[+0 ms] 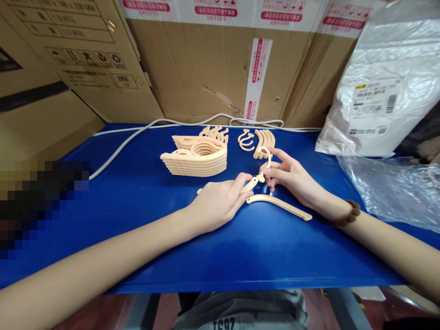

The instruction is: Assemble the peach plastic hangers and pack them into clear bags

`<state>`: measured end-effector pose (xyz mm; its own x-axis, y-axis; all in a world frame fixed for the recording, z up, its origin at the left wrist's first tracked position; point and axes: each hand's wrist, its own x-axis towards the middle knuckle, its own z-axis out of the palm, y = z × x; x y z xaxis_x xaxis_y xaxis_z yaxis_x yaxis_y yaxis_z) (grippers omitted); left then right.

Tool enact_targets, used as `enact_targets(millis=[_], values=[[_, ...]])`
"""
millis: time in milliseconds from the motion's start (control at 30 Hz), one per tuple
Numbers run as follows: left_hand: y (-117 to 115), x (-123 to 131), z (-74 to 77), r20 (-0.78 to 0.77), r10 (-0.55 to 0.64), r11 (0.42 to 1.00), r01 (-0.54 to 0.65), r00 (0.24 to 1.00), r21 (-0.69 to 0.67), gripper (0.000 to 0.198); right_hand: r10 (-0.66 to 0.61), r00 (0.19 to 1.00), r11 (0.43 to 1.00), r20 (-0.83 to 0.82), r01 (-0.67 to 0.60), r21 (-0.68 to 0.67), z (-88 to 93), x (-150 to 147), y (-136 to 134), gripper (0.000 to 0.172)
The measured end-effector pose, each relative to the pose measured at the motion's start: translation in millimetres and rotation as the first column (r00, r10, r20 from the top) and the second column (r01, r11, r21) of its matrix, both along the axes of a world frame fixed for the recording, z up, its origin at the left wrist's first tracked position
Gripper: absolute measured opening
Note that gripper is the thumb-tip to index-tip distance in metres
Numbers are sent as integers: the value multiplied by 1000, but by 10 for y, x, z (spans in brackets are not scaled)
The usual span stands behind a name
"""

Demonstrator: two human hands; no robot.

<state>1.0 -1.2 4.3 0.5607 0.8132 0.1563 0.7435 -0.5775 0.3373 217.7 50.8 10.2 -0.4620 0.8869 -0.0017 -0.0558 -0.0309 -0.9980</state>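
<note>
My left hand (220,201) lies on the blue table (144,220), fingers closed round one end of a peach plastic hanger arm (250,184). My right hand (290,176) pinches a peach plastic hook (267,155) by its stem, held against the end of that arm. A second curved hanger arm (280,206) lies flat on the table just below both hands. Behind my left hand stands a stack of peach hanger bodies (197,158). Loose hooks (245,140) and several curved pieces (265,139) lie behind my right hand.
Cardboard boxes (206,64) line the back of the table. A white cable (137,135) runs along the back edge. A white plastic parcel bag (378,82) leans at the right, with clear plastic film (395,190) lying below it. A beaded bracelet (348,215) is on my right wrist.
</note>
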Motion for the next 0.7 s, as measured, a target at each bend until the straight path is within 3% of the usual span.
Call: enact_targets(millis=[200,400,533,700], values=[[16,3,-37,-44,10,998,-7,999,70,24,46,999,999,-16,-46,-18,-4,33,30,52],[31,-4,-60,-17,-60,992,62,998,114,28,77,997,996,13,-77,-42,-8,63,39,53],[19,-6,-57,-19,-79,985,81,997,151,29,104,994,993,23,-103,-53,11,81,28,61],[16,-8,-95,-19,-118,954,118,993,274,30,193,981,981,35,-192,-21,22,88,21,65]])
